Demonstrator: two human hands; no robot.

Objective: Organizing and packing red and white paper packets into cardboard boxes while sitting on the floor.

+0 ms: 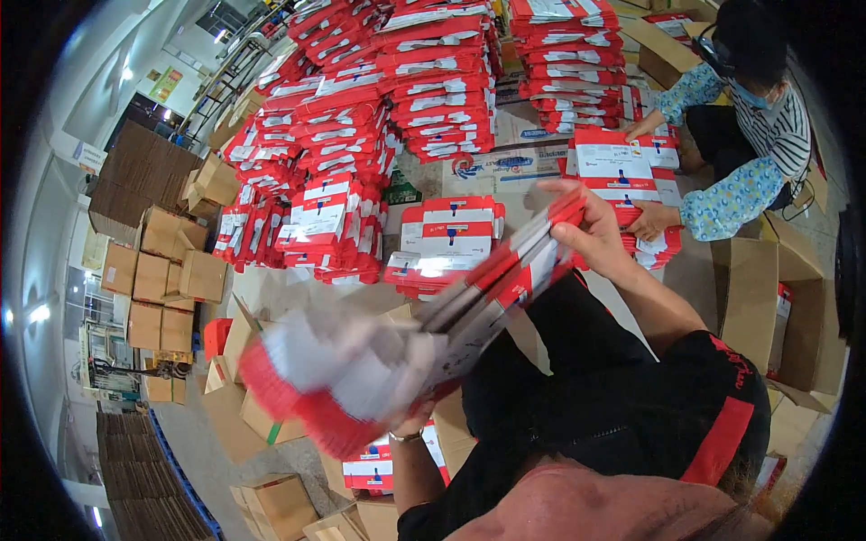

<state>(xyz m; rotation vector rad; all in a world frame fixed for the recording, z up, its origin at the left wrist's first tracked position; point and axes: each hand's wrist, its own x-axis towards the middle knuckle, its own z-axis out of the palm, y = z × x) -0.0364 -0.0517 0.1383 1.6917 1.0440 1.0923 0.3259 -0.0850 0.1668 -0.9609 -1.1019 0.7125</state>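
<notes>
Item: bundle of flat boxes [469,338], red and white, one. Location: in the air in front of the person's torso, spanning both hands. Long axis: aslant, from lower left to upper right; left end broad and blurred, right end narrower and sharper, with layered edges visible.

Right hand [591,230]: closed on the upper right end, thumb on the near face, fingers around the far side. It is the farther hand from the body.

Left hand [413,420]: under the near side, left of the bundle's middle; blurred and partly covered, so whether the fingers are closed cannot be told. Bracelet [406,437] at the wrist.

Principal relation: low stack [446,236] of like boxes lies just beyond the bundle's middle, leftward of the right hand, which is nearer to it than the left. Contact between bundle and low stack: cannot be told.

Adjacent: another stack [613,169], beyond the right hand, with a co-worker's two hands on it.

Also present: tall stacks [442,81] of red and white boxes at the back; open carton [753,293] at right; cardboard sheet [528,167] on the floor.
</notes>
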